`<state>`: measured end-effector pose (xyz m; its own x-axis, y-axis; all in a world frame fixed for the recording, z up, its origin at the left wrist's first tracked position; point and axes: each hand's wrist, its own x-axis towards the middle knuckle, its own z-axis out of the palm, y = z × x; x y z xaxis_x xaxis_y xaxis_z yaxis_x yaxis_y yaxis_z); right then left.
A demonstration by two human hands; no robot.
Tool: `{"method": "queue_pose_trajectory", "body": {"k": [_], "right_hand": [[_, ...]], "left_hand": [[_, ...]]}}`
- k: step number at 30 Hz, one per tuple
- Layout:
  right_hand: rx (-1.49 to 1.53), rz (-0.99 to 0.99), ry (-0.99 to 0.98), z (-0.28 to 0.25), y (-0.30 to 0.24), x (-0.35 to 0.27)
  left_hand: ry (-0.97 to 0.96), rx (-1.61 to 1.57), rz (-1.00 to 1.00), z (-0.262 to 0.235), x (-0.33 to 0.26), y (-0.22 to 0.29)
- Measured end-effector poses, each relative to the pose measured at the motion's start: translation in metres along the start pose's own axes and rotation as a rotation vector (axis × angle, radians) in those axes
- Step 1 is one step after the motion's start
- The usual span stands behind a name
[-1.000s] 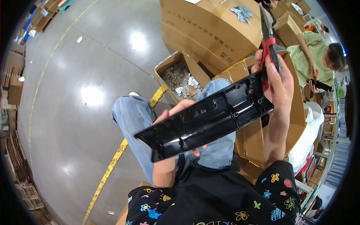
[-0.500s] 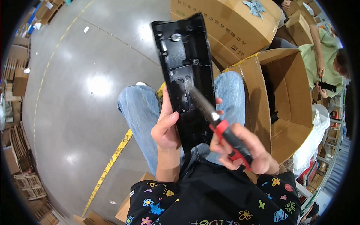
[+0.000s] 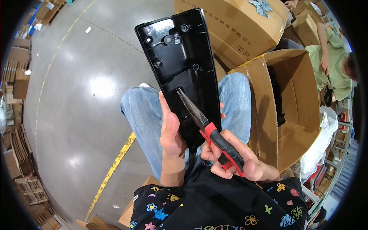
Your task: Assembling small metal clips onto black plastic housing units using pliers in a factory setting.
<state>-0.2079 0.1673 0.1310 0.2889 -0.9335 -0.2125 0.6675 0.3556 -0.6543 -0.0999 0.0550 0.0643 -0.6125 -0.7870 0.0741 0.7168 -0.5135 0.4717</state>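
A: What sits on the left?

B: The left hand grips the lower edge of a long black plastic panel, held upright above the knees in blue jeans.

A: How does the panel look?

B: Glossy, slightly tapered, its inner face showing round screw bosses and a recessed area in the middle.

A: And to the right?

B: The right hand is closed around the red-and-black handles of needle-nose pliers, whose tips touch the panel's recess. Further right stands an open cardboard box.
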Motion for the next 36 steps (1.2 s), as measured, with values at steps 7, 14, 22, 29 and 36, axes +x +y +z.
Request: {"method": "queue_pose_trajectory", "body": {"k": [7,14,22,29,36], "right_hand": [[0.035,-0.001,0.03,0.001,-0.003,-0.004],[-0.101,0.053,0.177,0.005,0.012,-0.002],[-0.141,0.015,0.142,0.009,0.022,0.0],[0.279,0.295,0.148,0.007,-0.009,0.001],[0.729,0.293,0.142,0.025,0.0,0.012]], "left_hand": [[-0.038,0.129,0.01,-0.011,-0.001,0.003],[0.194,0.57,0.15,-0.005,-0.003,-0.005],[0.249,0.596,0.198,0.0,-0.008,-0.006],[0.293,0.753,0.258,-0.001,-0.013,0.0],[-0.075,-0.27,0.139,0.017,-0.007,-0.017]]}}
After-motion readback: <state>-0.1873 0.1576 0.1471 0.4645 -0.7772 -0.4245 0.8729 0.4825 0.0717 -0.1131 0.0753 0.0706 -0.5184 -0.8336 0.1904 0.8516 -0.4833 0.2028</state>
